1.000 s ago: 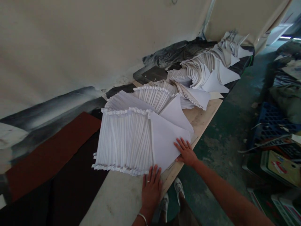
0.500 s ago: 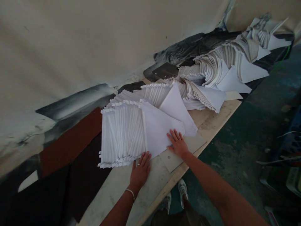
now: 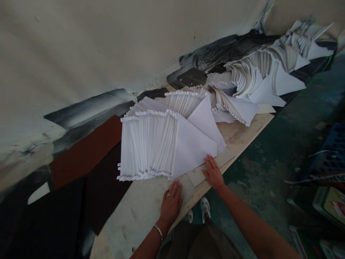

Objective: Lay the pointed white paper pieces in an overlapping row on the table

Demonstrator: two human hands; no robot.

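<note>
A fanned stack of white sheets (image 3: 148, 145) leans on the bench, its front sheet (image 3: 192, 145) facing me with a pointed corner to the right. My left hand (image 3: 172, 201) lies flat on the pale board (image 3: 148, 205), just below the stack's lower corner, fingers stretched and holding nothing. At the lower right edge of the front sheet is my right hand (image 3: 214, 172), open, its fingertips at the sheet's edge and its palm over a grey card (image 3: 199, 175). A second white sheet (image 3: 208, 124) stands behind the front one.
More fanned white stacks (image 3: 245, 77) run along the bench to the far right. Brown sheet (image 3: 86, 153) and black sheets (image 3: 54, 216) lie at left. A wall (image 3: 107, 46) rises behind. A blue crate (image 3: 329, 154) stands on the green floor (image 3: 258, 165).
Both hands have moved right and drawn back slightly from the stack. The left hand has come off the stack's lower edge onto the board. The view has shifted a little.
</note>
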